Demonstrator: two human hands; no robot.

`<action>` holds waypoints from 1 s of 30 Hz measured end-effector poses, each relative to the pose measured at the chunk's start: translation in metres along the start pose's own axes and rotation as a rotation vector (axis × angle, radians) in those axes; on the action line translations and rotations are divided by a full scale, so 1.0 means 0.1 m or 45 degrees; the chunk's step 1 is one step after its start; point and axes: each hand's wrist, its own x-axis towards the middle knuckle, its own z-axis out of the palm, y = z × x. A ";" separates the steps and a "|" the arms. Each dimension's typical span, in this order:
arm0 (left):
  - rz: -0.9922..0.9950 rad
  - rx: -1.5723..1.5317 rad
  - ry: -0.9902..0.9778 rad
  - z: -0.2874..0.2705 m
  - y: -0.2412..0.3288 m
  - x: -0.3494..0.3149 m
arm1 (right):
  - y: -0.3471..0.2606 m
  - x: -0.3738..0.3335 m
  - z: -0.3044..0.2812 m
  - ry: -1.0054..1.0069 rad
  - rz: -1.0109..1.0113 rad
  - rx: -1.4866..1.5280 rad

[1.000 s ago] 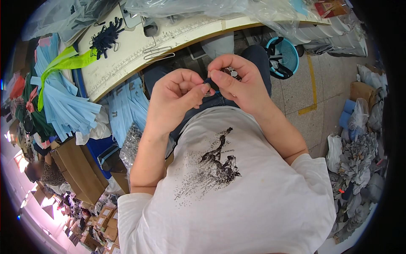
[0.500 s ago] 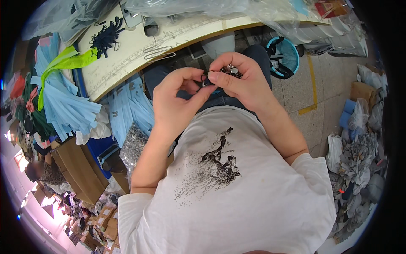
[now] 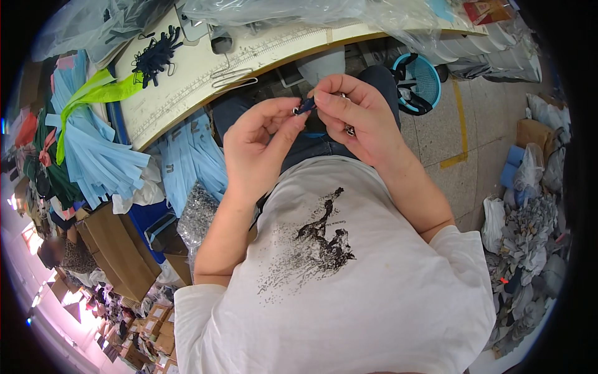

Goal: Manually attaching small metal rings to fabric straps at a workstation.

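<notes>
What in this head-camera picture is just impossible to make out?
- The small dark piece pinched between the left hand and right hand: too small, and fingertips cover most of it.
- The metal bit under the right hand: mostly hidden by the fingers.
- The worktable: its far side is cut off by the top edge and covered by clear plastic bags.
- The cardboard boxes at lower left: blurred near the fisheye rim.

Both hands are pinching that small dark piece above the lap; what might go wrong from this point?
The small dark piece is held only by the fingertips of the left hand and right hand, over the lap and away from the table; a slip would likely drop it to the lap or floor. The small metal part tucked under the right hand's fingers may also fall out if that grip loosens.
</notes>
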 end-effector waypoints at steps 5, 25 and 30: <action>0.127 0.209 -0.010 -0.03 -0.05 0.00 | -0.02 -0.01 -0.01 -0.011 -0.022 -0.105; 0.089 -0.866 -0.290 -0.03 -0.16 0.04 | 0.02 0.05 0.00 -0.050 0.038 0.208; 0.058 -0.823 -0.224 -0.05 -0.02 0.09 | 0.00 0.02 0.01 -0.017 0.092 0.200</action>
